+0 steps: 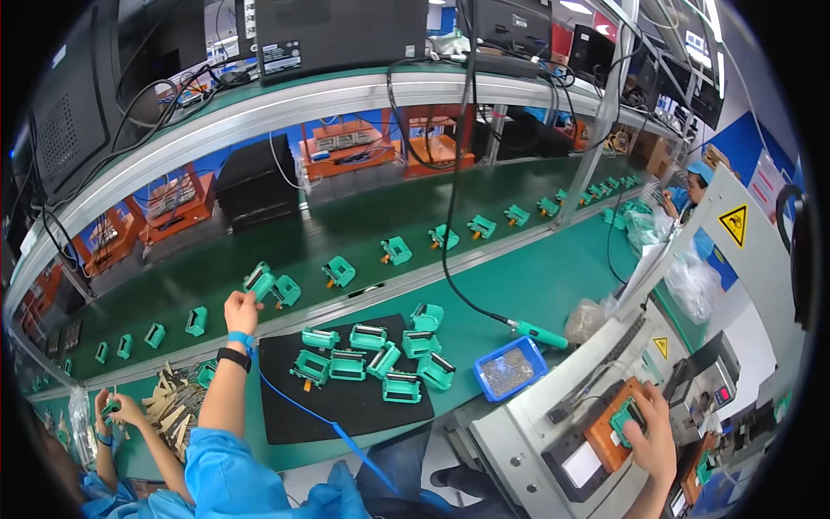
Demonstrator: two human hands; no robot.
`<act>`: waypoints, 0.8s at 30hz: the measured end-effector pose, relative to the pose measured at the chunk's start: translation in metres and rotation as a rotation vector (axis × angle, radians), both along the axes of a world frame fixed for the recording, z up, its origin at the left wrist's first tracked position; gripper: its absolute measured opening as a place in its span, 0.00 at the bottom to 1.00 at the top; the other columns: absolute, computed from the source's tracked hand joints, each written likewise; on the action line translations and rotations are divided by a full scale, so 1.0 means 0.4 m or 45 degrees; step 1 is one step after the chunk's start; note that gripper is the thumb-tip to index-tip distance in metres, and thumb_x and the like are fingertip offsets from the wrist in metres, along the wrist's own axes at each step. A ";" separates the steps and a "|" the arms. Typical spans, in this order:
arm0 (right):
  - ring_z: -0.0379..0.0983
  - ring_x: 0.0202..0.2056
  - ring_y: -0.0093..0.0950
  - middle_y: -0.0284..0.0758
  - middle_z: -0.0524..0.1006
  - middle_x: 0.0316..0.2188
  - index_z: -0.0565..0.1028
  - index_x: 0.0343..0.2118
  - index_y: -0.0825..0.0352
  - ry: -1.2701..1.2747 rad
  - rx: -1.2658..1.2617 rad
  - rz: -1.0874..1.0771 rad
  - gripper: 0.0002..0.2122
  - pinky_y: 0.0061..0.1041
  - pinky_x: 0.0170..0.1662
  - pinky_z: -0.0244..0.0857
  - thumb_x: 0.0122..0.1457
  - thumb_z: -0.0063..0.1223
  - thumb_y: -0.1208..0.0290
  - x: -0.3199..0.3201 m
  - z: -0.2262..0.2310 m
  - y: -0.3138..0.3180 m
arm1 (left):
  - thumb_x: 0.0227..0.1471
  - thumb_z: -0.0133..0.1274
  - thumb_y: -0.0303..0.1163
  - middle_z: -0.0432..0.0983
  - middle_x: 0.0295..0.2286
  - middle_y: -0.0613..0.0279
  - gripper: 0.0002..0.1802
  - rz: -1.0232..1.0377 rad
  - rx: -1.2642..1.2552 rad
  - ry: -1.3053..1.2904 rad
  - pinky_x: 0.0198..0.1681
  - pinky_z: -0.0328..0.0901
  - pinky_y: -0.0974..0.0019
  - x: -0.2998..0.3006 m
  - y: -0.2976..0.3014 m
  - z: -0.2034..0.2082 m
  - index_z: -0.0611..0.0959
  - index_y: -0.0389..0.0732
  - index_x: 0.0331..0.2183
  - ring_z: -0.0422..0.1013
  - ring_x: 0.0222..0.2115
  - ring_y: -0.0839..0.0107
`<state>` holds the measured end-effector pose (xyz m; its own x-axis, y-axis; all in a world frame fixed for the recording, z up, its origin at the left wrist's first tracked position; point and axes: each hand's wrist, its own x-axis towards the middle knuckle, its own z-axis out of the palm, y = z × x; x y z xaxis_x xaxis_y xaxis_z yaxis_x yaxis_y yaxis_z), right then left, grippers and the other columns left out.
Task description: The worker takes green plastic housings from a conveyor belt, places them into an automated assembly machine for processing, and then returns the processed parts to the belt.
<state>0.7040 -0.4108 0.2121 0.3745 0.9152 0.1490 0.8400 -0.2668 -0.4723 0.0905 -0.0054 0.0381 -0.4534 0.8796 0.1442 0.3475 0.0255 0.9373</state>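
Note:
My left hand (243, 313), with a blue wrist strap and a black band, grips a green plastic housing (258, 278) over the near side of the dark green conveyor (346, 238). A second green housing with an orange tab (285, 291) sits right beside it on the belt. At the lower right, my right hand (654, 432) closes over a green plastic part (624, 419) seated in an orange-brown fixture (605, 432) on a grey machine; my palm hides some of that part. Several green housings (348, 364) lie on a black mat (285, 398) between my arms.
A blue tray (497, 398) of small metal pieces and a green electric screwdriver (540, 335) lie right of the mat. A black cable (451, 208) hangs over the belt. At left, another person's hands (128, 410) work near a pile of strips (177, 406). Another person (694, 186) sits far right.

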 end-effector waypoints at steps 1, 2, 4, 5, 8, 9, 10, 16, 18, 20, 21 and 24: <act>0.56 0.60 0.49 0.53 0.57 0.61 0.70 0.52 0.73 -0.039 0.026 -0.044 0.28 0.38 0.62 0.50 0.57 0.52 0.54 -0.012 -0.007 -0.002 | 0.52 0.53 0.39 0.79 0.25 0.52 0.15 0.142 -0.056 0.118 0.34 0.69 0.62 -0.059 0.030 -0.041 0.77 0.35 0.25 0.76 0.26 0.63; 0.56 0.61 0.49 0.53 0.57 0.61 0.69 0.53 0.73 -0.078 0.039 -0.096 0.28 0.38 0.62 0.50 0.56 0.52 0.54 -0.028 -0.015 -0.006 | 0.51 0.53 0.41 0.80 0.27 0.49 0.17 0.276 -0.127 0.236 0.35 0.69 0.59 -0.100 0.043 -0.079 0.78 0.35 0.25 0.77 0.28 0.59; 0.55 0.61 0.49 0.50 0.54 0.62 0.69 0.53 0.74 -0.003 0.153 -0.173 0.27 0.38 0.61 0.51 0.53 0.57 0.61 -0.050 -0.040 -0.008 | 0.49 0.53 0.43 0.80 0.29 0.45 0.18 0.420 -0.297 0.400 0.40 0.68 0.55 -0.140 0.049 -0.115 0.79 0.35 0.27 0.77 0.33 0.52; 0.55 0.62 0.48 0.49 0.54 0.63 0.68 0.54 0.72 0.024 0.164 -0.194 0.27 0.37 0.62 0.50 0.53 0.56 0.63 -0.061 -0.045 -0.010 | 0.48 0.54 0.44 0.79 0.31 0.43 0.19 0.490 -0.383 0.479 0.42 0.68 0.53 -0.149 0.045 -0.130 0.80 0.35 0.28 0.76 0.35 0.49; 0.53 0.63 0.44 0.47 0.53 0.64 0.67 0.54 0.69 0.056 0.248 -0.276 0.27 0.35 0.63 0.49 0.49 0.56 0.67 -0.084 -0.059 -0.022 | 0.45 0.57 0.43 0.79 0.28 0.45 0.17 0.392 -0.357 0.562 0.41 0.68 0.52 -0.098 0.030 -0.129 0.80 0.37 0.26 0.76 0.35 0.47; 0.54 0.63 0.44 0.47 0.54 0.64 0.67 0.53 0.69 0.026 0.265 -0.291 0.27 0.35 0.63 0.49 0.48 0.57 0.69 -0.083 -0.059 -0.022 | 0.44 0.58 0.43 0.79 0.26 0.45 0.17 0.326 -0.291 0.636 0.40 0.68 0.52 -0.057 0.031 -0.119 0.80 0.37 0.25 0.76 0.34 0.47; 0.54 0.63 0.44 0.47 0.54 0.64 0.68 0.52 0.69 0.002 0.283 -0.294 0.26 0.35 0.62 0.49 0.47 0.57 0.70 -0.083 -0.057 -0.020 | 0.41 0.61 0.41 0.78 0.24 0.47 0.16 0.206 -0.197 0.578 0.39 0.69 0.53 -0.032 0.031 -0.110 0.78 0.38 0.23 0.76 0.31 0.50; 0.55 0.62 0.44 0.47 0.57 0.62 0.67 0.52 0.69 -0.148 0.378 -0.416 0.28 0.37 0.62 0.50 0.43 0.57 0.79 -0.108 -0.073 -0.026 | 0.40 0.61 0.37 0.80 0.30 0.48 0.31 -0.254 -0.237 0.443 0.41 0.69 0.60 0.067 0.064 -0.129 0.76 0.35 0.47 0.77 0.34 0.57; 0.62 0.58 0.40 0.46 0.65 0.57 0.67 0.51 0.72 -0.433 0.480 -0.374 0.24 0.35 0.59 0.56 0.48 0.57 0.82 -0.131 -0.066 -0.035 | 0.41 0.61 0.39 0.80 0.30 0.49 0.29 -0.288 -0.277 0.276 0.39 0.69 0.63 0.028 0.108 -0.160 0.78 0.34 0.45 0.78 0.33 0.62; 0.67 0.53 0.40 0.46 0.68 0.53 0.69 0.50 0.71 -0.589 0.507 -0.274 0.21 0.35 0.54 0.61 0.53 0.59 0.76 -0.139 -0.029 -0.078 | 0.46 0.59 0.42 0.77 0.25 0.58 0.21 -0.356 -0.283 0.042 0.30 0.67 0.69 0.097 0.081 -0.085 0.79 0.35 0.36 0.75 0.25 0.72; 0.69 0.50 0.40 0.46 0.70 0.52 0.70 0.49 0.71 -0.652 0.522 -0.212 0.19 0.35 0.52 0.64 0.55 0.59 0.74 -0.142 -0.018 -0.097 | 0.48 0.58 0.43 0.75 0.23 0.61 0.19 -0.396 -0.206 -0.092 0.29 0.66 0.70 0.126 0.047 -0.028 0.78 0.35 0.33 0.72 0.24 0.74; 0.64 0.55 0.46 0.49 0.66 0.56 0.71 0.49 0.72 -0.472 0.594 -0.188 0.20 0.39 0.58 0.57 0.54 0.61 0.74 -0.134 -0.024 -0.148 | 0.57 0.51 0.49 0.64 0.20 0.70 0.22 -0.560 0.098 -0.458 0.25 0.60 0.71 0.220 -0.054 0.117 0.71 0.40 0.23 0.61 0.22 0.78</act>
